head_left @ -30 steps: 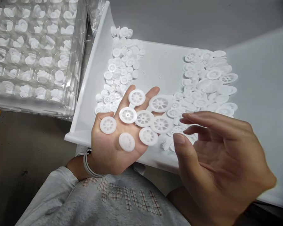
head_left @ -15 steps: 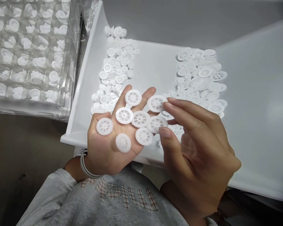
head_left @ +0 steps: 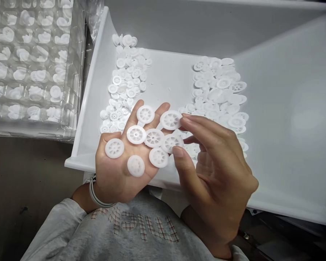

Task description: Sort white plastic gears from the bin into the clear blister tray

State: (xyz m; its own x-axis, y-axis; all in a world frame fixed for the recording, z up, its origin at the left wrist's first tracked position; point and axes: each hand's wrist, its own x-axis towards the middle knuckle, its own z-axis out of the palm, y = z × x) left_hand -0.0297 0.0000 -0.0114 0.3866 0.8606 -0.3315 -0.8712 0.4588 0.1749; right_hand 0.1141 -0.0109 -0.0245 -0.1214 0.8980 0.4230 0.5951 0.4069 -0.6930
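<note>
My left hand [head_left: 119, 170] lies palm up and flat over the near edge of a white tray [head_left: 78, 159]. Several white plastic spoked wheels [head_left: 154, 137] rest spread across its palm and fingers. My right hand [head_left: 214, 174] comes in from the right, fingers slightly curled. Its fingertips touch the wheel [head_left: 170, 120] at the left hand's fingertips, and its thumb touches another wheel [head_left: 171, 142]. It grips nothing that I can see.
On the tray lie a pile of small white gears [head_left: 125, 83] at the left and a pile of larger wheels [head_left: 220, 90] at the right. A clear blister tray [head_left: 29, 65] holding white parts stands at the far left. Grey table surface [head_left: 21, 181] below.
My right hand has moved left from beside the tray up to the wheels on my left palm. The left hand has stayed flat, and the view has shifted a little.
</note>
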